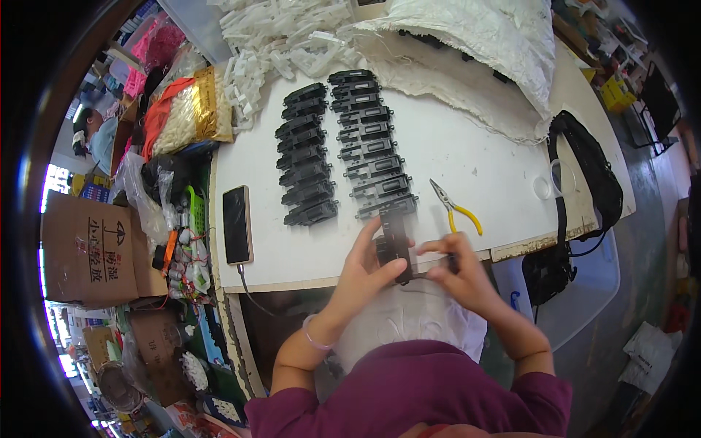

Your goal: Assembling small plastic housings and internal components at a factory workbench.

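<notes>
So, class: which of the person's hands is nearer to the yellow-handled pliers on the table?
Right. The right hand is just below the pliers, slightly toward the table edge. The left hand is farther off, on the other side of the black part both hands hold.

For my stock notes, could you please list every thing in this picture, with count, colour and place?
Black plastic parts: about twenty, black, two rows on table centre.
Held black part: one, black, at table front edge, in both hands.
Pliers: one, yellow handles, table right of the rows.
Phone: one, black, table left, cable attached.
White plastic pieces: many, white, heap at table back.
White sack: one, white, table back right.
Black bag: one, black, hanging at table right edge.
Cardboard box: one, brown, floor left.
Left hand: one, gripping held part.
Right hand: one, gripping held part.
</notes>
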A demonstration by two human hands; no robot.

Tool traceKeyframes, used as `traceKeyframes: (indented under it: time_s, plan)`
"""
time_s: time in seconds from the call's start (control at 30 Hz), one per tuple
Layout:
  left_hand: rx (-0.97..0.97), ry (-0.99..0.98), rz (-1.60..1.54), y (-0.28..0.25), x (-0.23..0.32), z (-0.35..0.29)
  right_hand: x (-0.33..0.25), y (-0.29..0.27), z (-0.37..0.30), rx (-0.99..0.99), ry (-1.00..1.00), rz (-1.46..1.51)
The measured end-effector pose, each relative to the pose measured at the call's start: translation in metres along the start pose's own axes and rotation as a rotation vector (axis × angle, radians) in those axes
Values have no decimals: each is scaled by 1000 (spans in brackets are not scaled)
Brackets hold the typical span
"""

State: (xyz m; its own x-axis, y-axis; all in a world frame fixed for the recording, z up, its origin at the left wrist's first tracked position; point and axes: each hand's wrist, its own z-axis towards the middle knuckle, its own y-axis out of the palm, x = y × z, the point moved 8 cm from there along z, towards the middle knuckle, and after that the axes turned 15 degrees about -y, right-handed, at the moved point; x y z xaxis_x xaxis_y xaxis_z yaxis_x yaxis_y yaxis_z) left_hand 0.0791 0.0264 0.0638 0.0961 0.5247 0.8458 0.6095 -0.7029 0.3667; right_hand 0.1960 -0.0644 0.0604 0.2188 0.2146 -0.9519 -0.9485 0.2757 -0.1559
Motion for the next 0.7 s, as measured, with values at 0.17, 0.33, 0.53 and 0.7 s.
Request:
traceKeyframes:
  time_s: [0.17, 0.33, 0.53, 0.7]
  plan:
    - [135, 77, 56, -2, -2, 0, 14, 30, 2, 167, 283, 527]
    - [238, 1052, 1349, 26, 42, -41, 12, 29, 3, 65, 393, 620]
    - [94, 640, 1091, 17, 48, -24, 8, 23, 3, -7, 396, 623]
    - [108, 284, 733, -15, 26, -14, -27, 1, 1, -214, 262, 230]
